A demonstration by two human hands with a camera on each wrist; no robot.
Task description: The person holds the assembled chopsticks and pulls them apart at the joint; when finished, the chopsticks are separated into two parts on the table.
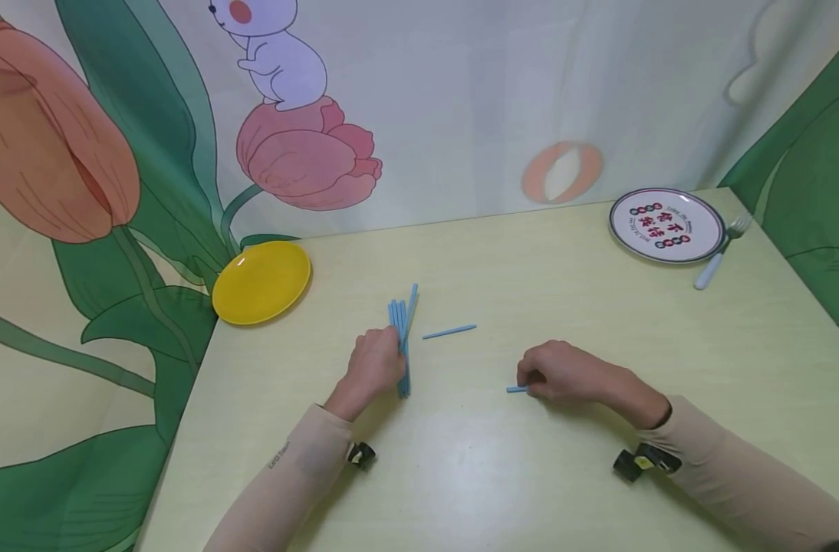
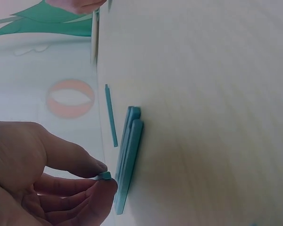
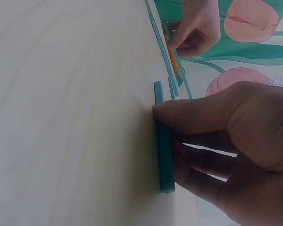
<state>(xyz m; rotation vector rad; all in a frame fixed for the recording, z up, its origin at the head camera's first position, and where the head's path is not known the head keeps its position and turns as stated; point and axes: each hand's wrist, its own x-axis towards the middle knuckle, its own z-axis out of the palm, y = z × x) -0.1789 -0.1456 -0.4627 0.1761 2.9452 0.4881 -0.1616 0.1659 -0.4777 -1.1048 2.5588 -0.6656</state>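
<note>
My left hand pinches a slim blue stick between thumb and forefinger, its end showing in the left wrist view. Several blue sticks lie side by side on the table right under and beside that hand, which hides part of them. A loose blue stick lies at a slant just right of the bundle. Farther right, my right hand grips another blue stick with thumb and fingers, close over the tabletop. Only its left end shows in the head view.
On the table's left back edge lies a yellow plate. At the back right sit a white plate with a dark rim and red print, and a fork with a pale handle beside it. A printed cloth hangs behind the table.
</note>
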